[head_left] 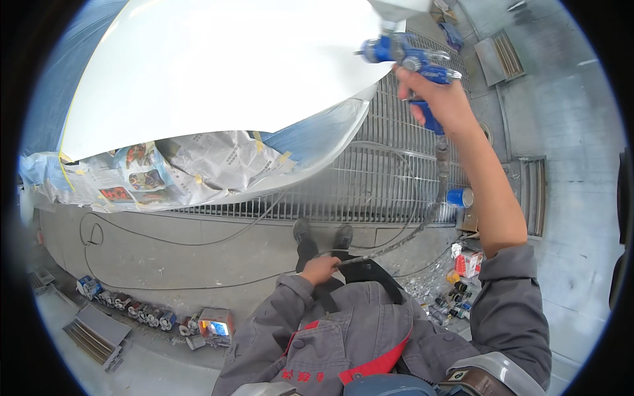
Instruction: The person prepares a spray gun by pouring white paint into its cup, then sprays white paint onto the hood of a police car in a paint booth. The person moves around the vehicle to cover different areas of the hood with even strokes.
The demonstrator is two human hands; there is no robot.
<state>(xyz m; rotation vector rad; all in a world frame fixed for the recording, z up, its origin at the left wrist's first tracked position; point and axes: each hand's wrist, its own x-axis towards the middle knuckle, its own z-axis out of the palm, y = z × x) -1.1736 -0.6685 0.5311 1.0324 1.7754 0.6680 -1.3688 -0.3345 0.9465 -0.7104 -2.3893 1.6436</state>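
My right hand (432, 99) grips a blue and silver spray gun (413, 58), held up at the right edge of a glossy white car panel (218, 66), with its nozzle pointing left over the panel. A hose (422, 224) hangs from the gun's handle and curves down to my left hand (320, 269), which is closed on it low in front of my body. Newspaper masking (211, 165) with yellow tape and blue plastic sheeting (53, 79) border the panel.
A metal floor grate (409, 165) lies beyond my feet, with loose hoses across it. A blue can (459, 197) sits at its right. Rows of cans (152, 317) line the lower left, and more cans and bottles (456, 297) cluster at lower right. A pale wall (574, 165) curves along the right.
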